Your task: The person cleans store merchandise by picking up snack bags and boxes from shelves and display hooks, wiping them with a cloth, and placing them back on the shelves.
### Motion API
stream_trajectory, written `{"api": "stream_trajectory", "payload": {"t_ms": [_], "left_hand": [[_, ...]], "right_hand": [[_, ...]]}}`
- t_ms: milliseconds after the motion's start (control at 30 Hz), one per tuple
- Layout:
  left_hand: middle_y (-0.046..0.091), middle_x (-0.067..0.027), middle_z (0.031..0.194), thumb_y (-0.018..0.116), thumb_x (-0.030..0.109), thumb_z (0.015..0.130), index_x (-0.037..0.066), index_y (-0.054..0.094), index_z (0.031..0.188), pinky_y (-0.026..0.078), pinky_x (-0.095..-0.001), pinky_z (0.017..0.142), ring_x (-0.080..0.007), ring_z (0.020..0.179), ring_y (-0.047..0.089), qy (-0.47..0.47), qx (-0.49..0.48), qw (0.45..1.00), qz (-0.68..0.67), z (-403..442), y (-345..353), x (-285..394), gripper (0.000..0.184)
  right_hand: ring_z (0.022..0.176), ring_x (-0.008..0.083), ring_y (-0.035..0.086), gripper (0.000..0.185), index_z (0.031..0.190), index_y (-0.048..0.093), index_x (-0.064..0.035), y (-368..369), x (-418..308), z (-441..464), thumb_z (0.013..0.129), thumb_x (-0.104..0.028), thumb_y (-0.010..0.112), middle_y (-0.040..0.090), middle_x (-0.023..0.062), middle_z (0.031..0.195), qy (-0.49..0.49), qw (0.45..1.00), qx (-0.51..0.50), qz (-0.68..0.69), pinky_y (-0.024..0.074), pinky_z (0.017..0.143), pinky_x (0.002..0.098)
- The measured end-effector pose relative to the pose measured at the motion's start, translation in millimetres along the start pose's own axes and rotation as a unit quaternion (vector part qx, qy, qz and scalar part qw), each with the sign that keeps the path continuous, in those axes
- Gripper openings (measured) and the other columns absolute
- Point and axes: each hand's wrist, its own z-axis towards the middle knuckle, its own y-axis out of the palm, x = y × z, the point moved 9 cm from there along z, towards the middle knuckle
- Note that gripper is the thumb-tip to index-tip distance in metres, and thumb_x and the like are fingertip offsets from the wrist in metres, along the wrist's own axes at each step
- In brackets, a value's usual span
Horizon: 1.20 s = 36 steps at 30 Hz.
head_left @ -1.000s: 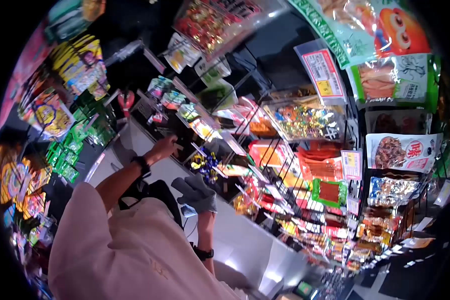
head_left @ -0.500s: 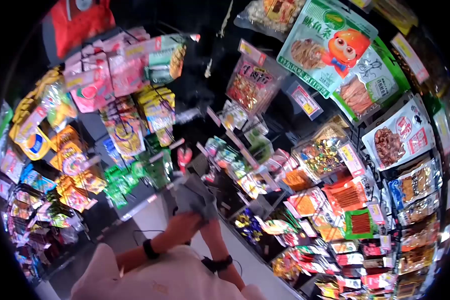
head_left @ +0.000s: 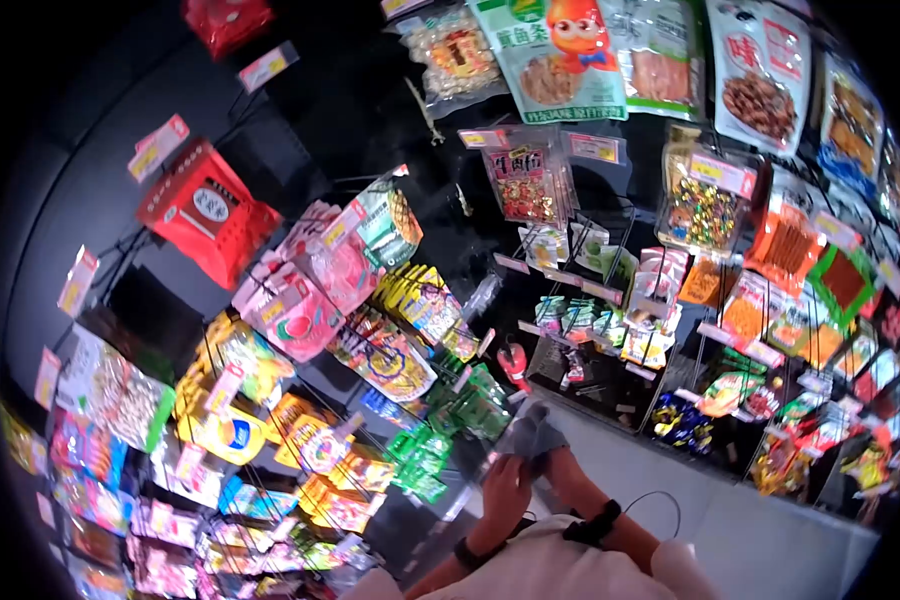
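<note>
Both of my hands are low in the view, close together around a grey cloth-like piece (head_left: 530, 432). My left hand (head_left: 508, 488) is closed on its lower left edge, with the fingers bent against the cloth. On the other side, my right hand (head_left: 560, 462) reaches up into the grey piece, which covers its fingers. Whether the right hand grips the cloth or is inside it, I cannot tell. A dark band circles each wrist. Just above the hands hangs a small red item (head_left: 513, 365) at the rack's lower edge.
Racks of hanging snack bags rise on both sides, with green packets (head_left: 417, 462) near my left hand. A red bag (head_left: 210, 212) hangs at upper left, a green-and-white pouch (head_left: 555, 70) at the top. Pale floor (head_left: 710, 500) and a thin dark cable (head_left: 675, 508) lie to the right.
My view has turned left, so the shelves appear rotated and more of the left rack shows. Both hands and the grey cloth sit farther right in the picture, still together.
</note>
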Motion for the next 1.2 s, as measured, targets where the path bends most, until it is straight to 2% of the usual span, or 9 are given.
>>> {"api": "stream_trajectory", "payload": {"t_ms": [67,167,400,567,767,967,1067,1133,1200], "left_hand": [[0.063,-0.0197,0.089,0.058,0.009,0.090,0.002,0.059,0.095,0.049,-0.0475,0.069,-0.0415,0.082,0.061,-0.035,0.007,0.996,-0.079,0.9,-15.2,-11.5,0.009],[0.064,-0.0219,0.086,0.055,0.010,0.093,0.002,0.058,0.099,0.048,-0.0476,0.063,-0.0431,0.077,0.062,0.005,-0.009,0.999,-0.047,9.2,-37.5,-10.5,0.010],[0.064,-0.0226,0.083,0.053,0.017,0.095,0.004,0.058,0.099,0.049,-0.0497,0.061,-0.0447,0.075,0.062,0.006,-0.088,0.996,0.021,4.3,-96.9,-39.3,0.015],[0.066,-0.0201,0.085,0.053,0.020,0.095,0.006,0.058,0.099,0.050,-0.0500,0.061,-0.0431,0.075,0.063,0.037,-0.100,0.994,0.030,5.5,-101.6,-57.9,0.016],[0.067,-0.0176,0.088,0.058,0.017,0.092,0.006,0.059,0.101,0.052,-0.0459,0.064,-0.0408,0.078,0.064,0.105,-0.164,0.975,-0.105,16.0,-97.7,-6.3,0.015],[0.067,-0.0113,0.091,0.063,0.008,0.088,0.005,0.061,0.096,0.053,-0.0347,0.065,-0.0257,0.074,0.068,0.122,-0.134,0.971,-0.157,59.1,-92.3,9.9,0.008],[0.067,-0.0125,0.093,0.060,0.008,0.091,0.004,0.062,0.099,0.053,-0.0342,0.066,-0.0265,0.074,0.067,0.116,-0.074,0.977,-0.160,112.0,-99.2,14.5,0.010],[0.065,-0.0122,0.093,0.061,0.010,0.091,0.002,0.061,0.099,0.052,-0.0325,0.071,-0.0210,0.078,0.065,0.099,-0.068,0.976,-0.183,157.2,-99.0,15.1,0.011],[0.063,-0.0083,0.095,0.060,0.013,0.094,0.001,0.059,0.104,0.050,-0.0286,0.074,-0.0137,0.083,0.061,0.113,-0.060,0.964,-0.233,206.1,-90.5,15.9,0.016]], "right_hand": [[0.108,0.0160,0.054,0.041,0.139,0.045,-0.0102,8.0,18.9,6.4,0.102,-0.028,0.041,0.056,0.0042,0.123,0.040,0.992,0.012,0.118,0.0441,0.092,0.0282],[0.115,0.0139,0.049,0.042,0.138,0.044,-0.0050,6.1,60.5,33.3,0.103,-0.029,0.044,0.050,0.0044,0.132,0.024,0.990,0.105,0.087,0.0405,0.098,0.0282],[0.107,0.0166,0.052,0.036,0.126,0.049,-0.0048,170.3,41.7,32.9,0.097,-0.027,0.049,0.054,0.0050,0.121,-0.024,0.991,-0.105,-0.082,0.0424,0.089,0.0300],[0.101,0.0185,0.055,0.031,0.117,0.052,-0.0047,237.4,-21.3,22.1,0.093,-0.025,0.053,0.056,0.0055,0.113,-0.177,0.900,-0.211,-0.337,0.0437,0.084,0.0314],[0.093,0.0208,0.058,0.026,0.106,0.056,-0.0045,228.1,-81.8,-12.8,0.088,-0.023,0.057,0.060,0.0060,0.104,-0.267,0.777,-0.210,-0.529,0.0453,0.077,0.0330],[0.086,0.0231,0.061,0.021,0.096,0.060,-0.0043,192.5,-159.3,8.1,0.083,-0.021,0.062,0.063,0.0066,0.095,-0.352,0.697,-0.085,-0.619,0.0469,0.070,0.0346],[0.069,0.0271,0.059,0.012,0.081,0.061,-0.0061,135.2,-187.7,11.0,0.075,-0.017,0.060,0.062,0.0046,0.077,-0.429,0.738,0.060,-0.518,0.0431,0.058,0.0386],[0.071,0.0271,0.060,0.012,0.082,0.062,-0.0063,81.9,-183.6,24.4,0.074,-0.015,0.062,0.062,0.0060,0.080,-0.393,0.704,0.131,-0.577,0.0449,0.062,0.0378],[0.074,0.0271,0.061,0.013,0.083,0.063,-0.0065,14.0,-159.5,52.7,0.072,-0.013,0.063,0.063,0.0075,0.082,-0.326,0.629,0.204,-0.676,0.0466,0.066,0.0370]]}}
